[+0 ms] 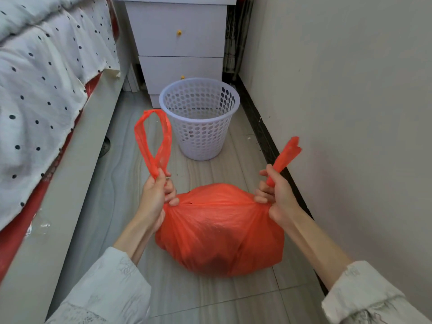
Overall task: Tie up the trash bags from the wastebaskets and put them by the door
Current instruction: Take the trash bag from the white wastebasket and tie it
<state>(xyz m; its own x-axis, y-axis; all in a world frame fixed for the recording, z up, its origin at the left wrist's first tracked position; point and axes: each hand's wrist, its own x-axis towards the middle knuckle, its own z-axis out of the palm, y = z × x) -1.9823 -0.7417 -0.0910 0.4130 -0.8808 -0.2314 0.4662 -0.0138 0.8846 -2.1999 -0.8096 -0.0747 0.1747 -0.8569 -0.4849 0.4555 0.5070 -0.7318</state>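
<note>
Polka-dot bedding [44, 73], white drawer cabinet [180, 40]

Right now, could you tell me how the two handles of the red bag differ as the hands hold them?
The left handle stands up as an open loop above the left hand; the right handle is squeezed flat into a strip above the right hand. The left handle rises nearly upright; the right one leans outward toward the wall. Both belong to the red bag.

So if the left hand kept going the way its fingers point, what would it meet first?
Probably the wastebasket. The left hand, shut on the trash bag's handle loop, points forward and slightly right; only bare floor lies between, though depth is unclear.
</note>
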